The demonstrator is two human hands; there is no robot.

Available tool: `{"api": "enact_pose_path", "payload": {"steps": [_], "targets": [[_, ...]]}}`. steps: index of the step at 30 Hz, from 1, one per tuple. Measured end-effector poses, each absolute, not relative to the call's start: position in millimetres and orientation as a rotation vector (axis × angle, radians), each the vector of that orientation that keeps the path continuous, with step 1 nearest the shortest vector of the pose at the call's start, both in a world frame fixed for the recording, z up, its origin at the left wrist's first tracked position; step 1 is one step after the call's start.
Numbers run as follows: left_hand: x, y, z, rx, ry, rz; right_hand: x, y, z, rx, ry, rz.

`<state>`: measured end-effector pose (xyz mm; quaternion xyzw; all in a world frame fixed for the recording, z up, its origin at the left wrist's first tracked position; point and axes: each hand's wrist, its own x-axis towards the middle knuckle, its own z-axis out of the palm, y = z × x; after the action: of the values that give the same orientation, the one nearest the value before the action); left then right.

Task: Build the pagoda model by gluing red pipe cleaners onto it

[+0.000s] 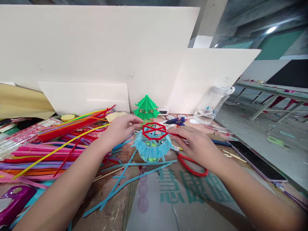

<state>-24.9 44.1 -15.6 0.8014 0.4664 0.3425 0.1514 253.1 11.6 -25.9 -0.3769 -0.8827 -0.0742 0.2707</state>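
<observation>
In front of me stands a small pavilion model with a fringed light-blue pipe-cleaner skirt (154, 150). A red hexagonal pipe-cleaner frame (154, 137) sits above this skirt. Behind it rises a green pointed roof (146, 107). My left hand (124, 128) is at the frame's left side, fingers bent and slightly apart, with nothing visible between them. On the right, my right hand (192, 141) pinches a red pipe cleaner (176, 135) whose tip reaches the frame. Red-handled scissors (192, 171) lie under that hand.
Colourful pipe cleaners (48, 150) are piled at left, with loose blue strips (130, 184) nearer me. A blue glue gun (176, 121), clear jug (211, 104) and phone (256, 160) lie to the right. White boards (96, 45) stand behind. A purple tool (15, 203) is at lower left.
</observation>
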Motion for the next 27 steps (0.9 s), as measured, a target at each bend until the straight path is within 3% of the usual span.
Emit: {"api": "enact_pose_path", "payload": {"steps": [13, 27], "targets": [[-22, 43, -19, 2.354, 1.493, 0.946, 251, 11, -27, -1.038, -2.358, -0.192], [-35, 42, -8, 2.252, 1.769, 1.162, 257, 11, -20, -1.115, -2.237, -0.23]]}}
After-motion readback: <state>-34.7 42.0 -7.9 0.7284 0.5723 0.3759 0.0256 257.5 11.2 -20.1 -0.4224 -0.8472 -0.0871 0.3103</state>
